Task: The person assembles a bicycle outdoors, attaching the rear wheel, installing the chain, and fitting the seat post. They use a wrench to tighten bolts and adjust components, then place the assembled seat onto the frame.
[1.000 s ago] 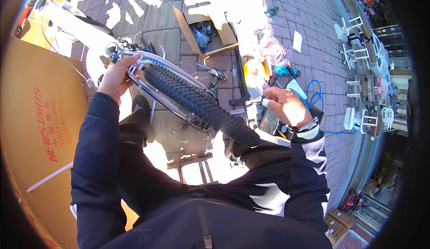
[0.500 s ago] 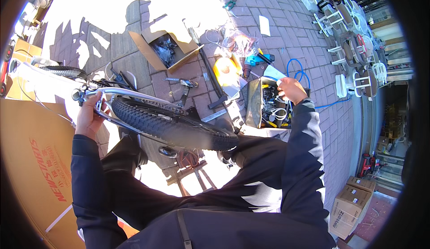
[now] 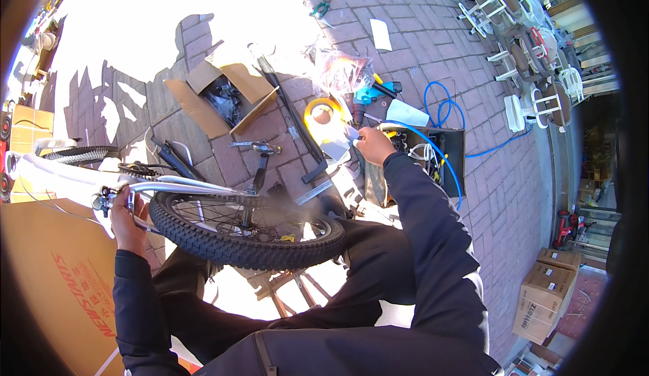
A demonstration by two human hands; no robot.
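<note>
A bicycle with silver tubes lies at the left, its black knobby wheel tilted across my knees. My left hand is closed around a silver tube, next to a small metal clamp. My right hand is a closed pinch at the near left corner of an open toolbox. Something small and pale blue shows at its fingertips, too small to name. Directly beyond it are a roll of yellow tape and a blue power drill. A blue hose curves over the toolbox.
An open carton holds bagged parts. A hammer-like tool, a black bar and pliers lie on the paving. At the left is a large cardboard sheet; stacked boxes stand lower right.
My right hand has moved left, from over the toolbox to its left corner. The blue hose now arcs across the toolbox. The wheel has tilted to show more spokes; my left hand keeps its hold.
</note>
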